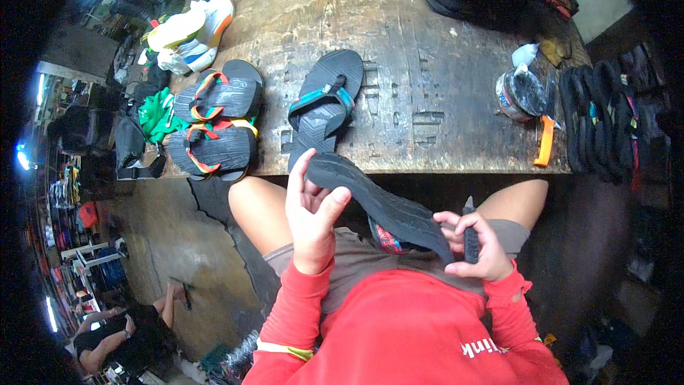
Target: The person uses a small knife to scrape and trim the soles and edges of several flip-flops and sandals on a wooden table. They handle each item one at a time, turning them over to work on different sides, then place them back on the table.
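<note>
At a scarred wooden bench (pixel 342 18), held a sandal (pixel 395 207) above the lap (pixel 348 257) by its ends, gripping one in the left hand (pixel 313 224), the other in the right hand (pixel 488 246), also closed around a dark tool (pixel 471 237). Judged the sandal light, springy, hardly fragile; best gripped by the edges, clear of the strap (pixel 388 241). Had a second sandal (pixel 329 96) close ahead, in the way, with flip-flops (pixel 228 153) left, can (pixel 526 96) right.

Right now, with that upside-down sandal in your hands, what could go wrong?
The black pointed tool in the right hand might nick a finger or scratch the sandal, since that hand is also at the sandal's end. The orange item lies near the table's front edge, so a bump could knock it off.
</note>
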The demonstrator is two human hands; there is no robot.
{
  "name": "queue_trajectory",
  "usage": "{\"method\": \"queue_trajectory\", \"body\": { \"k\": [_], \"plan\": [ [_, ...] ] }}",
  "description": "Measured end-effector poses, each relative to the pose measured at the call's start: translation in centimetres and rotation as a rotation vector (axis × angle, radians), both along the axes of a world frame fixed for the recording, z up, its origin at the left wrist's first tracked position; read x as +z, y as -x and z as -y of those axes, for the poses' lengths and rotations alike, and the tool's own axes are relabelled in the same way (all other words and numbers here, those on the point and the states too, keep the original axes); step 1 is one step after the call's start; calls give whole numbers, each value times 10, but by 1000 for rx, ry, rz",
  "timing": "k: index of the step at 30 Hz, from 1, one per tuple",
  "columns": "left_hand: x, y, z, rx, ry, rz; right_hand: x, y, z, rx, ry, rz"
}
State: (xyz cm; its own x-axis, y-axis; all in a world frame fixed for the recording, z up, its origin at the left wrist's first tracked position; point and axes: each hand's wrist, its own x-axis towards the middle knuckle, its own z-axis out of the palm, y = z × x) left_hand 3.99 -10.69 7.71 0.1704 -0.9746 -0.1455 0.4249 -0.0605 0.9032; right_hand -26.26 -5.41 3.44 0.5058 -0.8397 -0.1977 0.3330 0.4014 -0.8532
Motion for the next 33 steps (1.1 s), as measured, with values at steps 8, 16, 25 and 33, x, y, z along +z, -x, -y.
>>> {"method": "queue_trajectory", "body": {
  "k": [8,16,25,33],
  "plan": [
    [76,24,46,-149,512,419,36,-25,42,-100,227,48],
    [15,32,22,-311,856,1401,50,-41,62,-279,715,-538],
    [-59,-37,59,6,-68,1650,7,-63,100,-489,1085,-1080],
    [-6,-19,-2,-178,-235,254,27,-59,114,-417,906,-743]
  ]
}}
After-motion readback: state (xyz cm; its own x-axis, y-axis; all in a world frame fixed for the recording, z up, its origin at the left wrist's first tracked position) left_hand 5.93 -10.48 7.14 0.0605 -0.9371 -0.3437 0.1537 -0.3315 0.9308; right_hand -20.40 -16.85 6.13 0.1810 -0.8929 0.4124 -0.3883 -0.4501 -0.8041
